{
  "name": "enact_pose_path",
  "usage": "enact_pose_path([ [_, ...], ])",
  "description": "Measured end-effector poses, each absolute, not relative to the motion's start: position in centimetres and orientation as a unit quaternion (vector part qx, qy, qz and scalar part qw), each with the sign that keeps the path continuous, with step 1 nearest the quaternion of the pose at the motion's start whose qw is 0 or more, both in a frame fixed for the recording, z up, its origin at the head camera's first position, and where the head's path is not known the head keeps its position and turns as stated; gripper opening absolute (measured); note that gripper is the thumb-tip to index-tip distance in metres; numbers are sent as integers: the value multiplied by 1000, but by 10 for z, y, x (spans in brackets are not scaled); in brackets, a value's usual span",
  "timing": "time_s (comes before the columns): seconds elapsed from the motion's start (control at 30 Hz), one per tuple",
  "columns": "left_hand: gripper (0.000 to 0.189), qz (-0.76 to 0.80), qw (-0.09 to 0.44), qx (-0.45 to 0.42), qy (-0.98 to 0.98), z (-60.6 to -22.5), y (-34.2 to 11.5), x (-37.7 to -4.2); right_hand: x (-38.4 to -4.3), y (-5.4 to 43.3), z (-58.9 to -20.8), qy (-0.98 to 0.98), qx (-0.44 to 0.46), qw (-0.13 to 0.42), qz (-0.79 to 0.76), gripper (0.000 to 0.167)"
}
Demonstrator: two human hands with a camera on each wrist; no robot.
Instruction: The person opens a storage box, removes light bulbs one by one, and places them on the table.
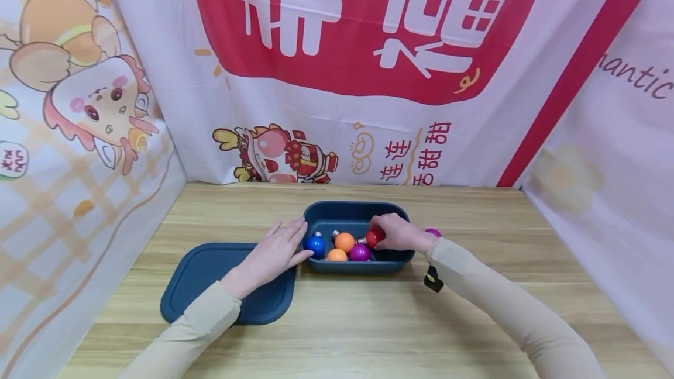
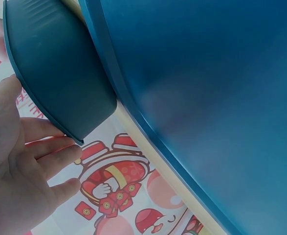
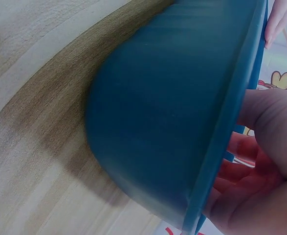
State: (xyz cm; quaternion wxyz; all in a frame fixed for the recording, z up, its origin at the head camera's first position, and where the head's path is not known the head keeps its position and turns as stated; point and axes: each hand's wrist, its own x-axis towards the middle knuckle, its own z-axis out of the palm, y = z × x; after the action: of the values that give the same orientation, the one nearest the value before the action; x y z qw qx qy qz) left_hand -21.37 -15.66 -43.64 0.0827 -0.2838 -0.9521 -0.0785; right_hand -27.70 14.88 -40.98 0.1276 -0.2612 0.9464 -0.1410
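A dark blue rectangular box (image 1: 358, 268) stands on the table with several round coloured light bulbs inside. My right hand (image 1: 397, 231) reaches over its right end and grips a red bulb (image 1: 374, 238); in the right wrist view the box wall hides the fingertips. My left hand (image 1: 281, 247) lies along the left rim, fingers straight and thumb over the front corner. Near that thumb sits a blue bulb (image 1: 315, 245). Two orange bulbs, one behind (image 1: 344, 242) and one in front (image 1: 337, 255), and a purple bulb (image 1: 360, 252) lie toward the middle.
A flat dark blue lid (image 1: 210, 274) lies left of the box, partly beneath my left forearm. Another purple bulb (image 1: 434, 232) shows behind my right wrist, outside the box. A small black piece (image 1: 433, 279) shows under the right cuff. Printed cloth (image 1: 326, 83) hangs behind the wooden table (image 1: 368, 326).
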Motion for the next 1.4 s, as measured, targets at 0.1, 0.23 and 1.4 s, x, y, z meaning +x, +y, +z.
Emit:
enact_pose_path([
  [0.1,71,-79,83,-285,-952,-437,-156,-214,-276,150,-410,947,-260,126,-143,34],
  [0.23,71,-83,78,-282,-953,-438,-157,-215,-274,151,-409,949,-253,122,-144,35],
  [1.4,70,-69,58,-286,-954,-437,-158,-214,-250,200,-385,936,-268,14,-230,35],
])
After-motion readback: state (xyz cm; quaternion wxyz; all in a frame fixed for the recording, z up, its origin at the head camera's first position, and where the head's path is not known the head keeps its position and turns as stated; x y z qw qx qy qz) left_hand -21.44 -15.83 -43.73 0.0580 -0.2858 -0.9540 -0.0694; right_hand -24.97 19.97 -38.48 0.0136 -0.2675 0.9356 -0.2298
